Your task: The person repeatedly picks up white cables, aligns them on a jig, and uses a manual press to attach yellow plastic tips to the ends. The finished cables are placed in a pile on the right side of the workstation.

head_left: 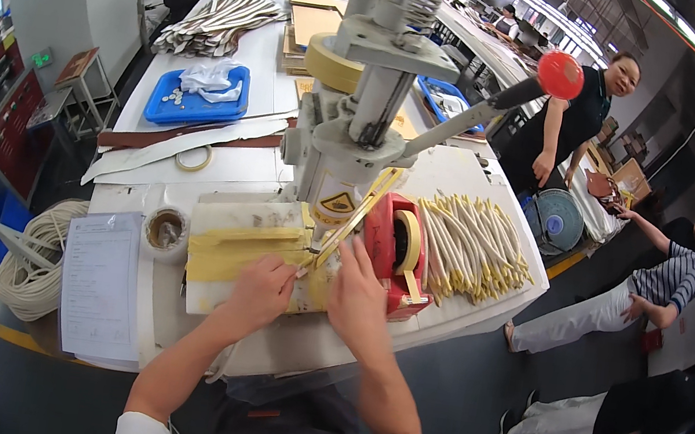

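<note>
Left hand point(262, 287), fingers drawn together, is at the foot of the lever press point(336, 160), anything pinched too small to tell. Right hand point(359, 297), its grip unclear, is beside the red tape dispenser point(380, 244); yellow-tipped white cords point(474, 248) lie right of that on the bench point(425, 326).

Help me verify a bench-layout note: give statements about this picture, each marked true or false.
1. The press has a lever ending in a red ball knob. True.
2. The coil of white cord lies right of the press. False: it is on the left.
3. The red tape dispenser stands between the right hand and the pale cords. True.
4. The left hand is nearer the dispenser. False: the right hand is.
5. The pale cords have yellow near ends. True.
</note>
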The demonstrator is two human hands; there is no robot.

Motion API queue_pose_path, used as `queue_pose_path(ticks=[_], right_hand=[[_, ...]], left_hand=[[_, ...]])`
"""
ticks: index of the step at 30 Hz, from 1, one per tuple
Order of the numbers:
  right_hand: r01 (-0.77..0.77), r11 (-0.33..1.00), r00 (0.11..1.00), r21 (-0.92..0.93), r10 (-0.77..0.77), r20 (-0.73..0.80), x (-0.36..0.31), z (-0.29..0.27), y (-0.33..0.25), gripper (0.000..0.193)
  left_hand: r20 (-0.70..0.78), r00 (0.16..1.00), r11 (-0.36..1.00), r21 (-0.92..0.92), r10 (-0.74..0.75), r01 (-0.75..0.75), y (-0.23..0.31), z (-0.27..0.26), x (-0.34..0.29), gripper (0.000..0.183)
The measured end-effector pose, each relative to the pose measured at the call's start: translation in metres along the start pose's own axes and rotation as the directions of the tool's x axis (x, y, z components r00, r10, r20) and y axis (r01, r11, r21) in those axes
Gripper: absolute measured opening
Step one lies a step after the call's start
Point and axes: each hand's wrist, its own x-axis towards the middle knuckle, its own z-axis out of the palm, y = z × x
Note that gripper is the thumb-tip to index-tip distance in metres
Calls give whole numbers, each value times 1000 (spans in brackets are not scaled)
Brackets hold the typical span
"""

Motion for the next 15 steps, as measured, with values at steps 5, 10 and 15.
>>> queue_pose_path(ticks=[5, 10, 15], right_hand=[[124, 893, 957, 433, 8, -290, 13, -124, -22, 27], [484, 444, 867, 754, -129, -481, 148, -211, -41, 58], [292, 592, 953, 751, -250, -173, 203, -222, -83, 44]], left_hand=[[69, 997, 1000, 9, -26, 25, 2, 0, 0, 3], [86, 996, 1000, -2, -20, 20, 4, -2, 2, 3], [83, 996, 1000, -6, -30, 31, 2, -2, 1, 3]])
